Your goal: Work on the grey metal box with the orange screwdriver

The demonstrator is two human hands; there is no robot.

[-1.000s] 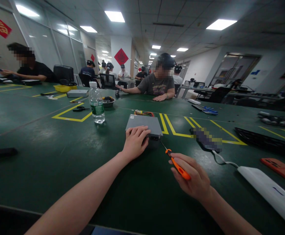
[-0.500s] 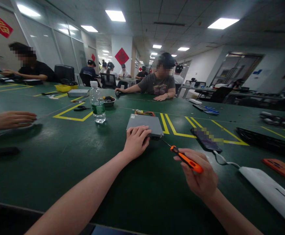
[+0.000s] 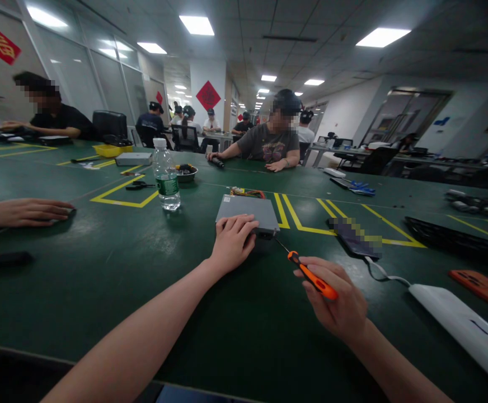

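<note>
A grey metal computer power supply (image 3: 248, 208) lies flat on the green table, with coloured wires (image 3: 247, 193) at its far side. My left hand (image 3: 234, 238) grips its near edge, fingers over the top and thumb at the front face. In my right hand (image 3: 338, 294) is a screwdriver (image 3: 313, 275) with an orange and black handle, held between thumb and fingers. Its thin shaft points up and left, the tip at the near right corner of the power supply. Whether the tip sits in a screw is too small to tell.
A water bottle (image 3: 167, 182) and a metal bowl (image 3: 187, 173) stand left of the power supply. To the right lie a phone (image 3: 353, 238), a white power bank (image 3: 458, 330) and an orange phone (image 3: 483, 288). Another person's hand (image 3: 29, 212) rests at left; someone sits opposite (image 3: 269, 143).
My right hand and the screwdriver have shifted slightly left and down, the tip now closer to the power supply's corner. My left hand stays put. The other person's hand at left has slid right.
</note>
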